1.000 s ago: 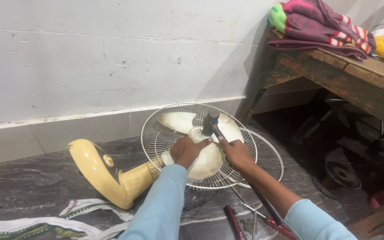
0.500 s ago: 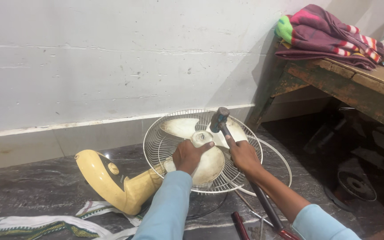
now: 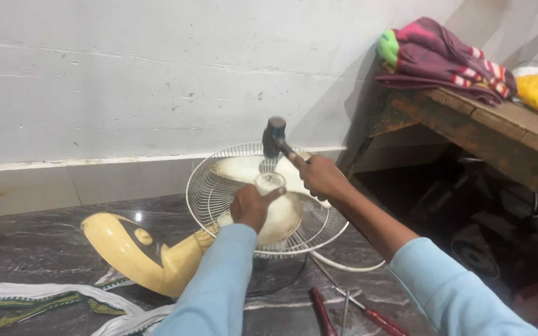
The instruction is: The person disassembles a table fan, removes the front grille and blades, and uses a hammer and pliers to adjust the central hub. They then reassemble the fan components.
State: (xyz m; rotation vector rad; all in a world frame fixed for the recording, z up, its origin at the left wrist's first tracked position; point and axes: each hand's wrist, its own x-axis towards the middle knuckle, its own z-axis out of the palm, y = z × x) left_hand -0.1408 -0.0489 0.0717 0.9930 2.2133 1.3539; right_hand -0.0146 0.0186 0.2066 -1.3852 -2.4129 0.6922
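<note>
Right hand grips hammer raised just above fan hub, left hand clasped on the blade beside that hub; judged best: short square taps, fingers clear

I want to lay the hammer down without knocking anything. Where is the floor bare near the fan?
Bare dark floor lies left of the yellow fan body, between the wall and the cloth strip. It is crowded in front of the wire guard: red-handled tools and a white cord lie there.
</note>
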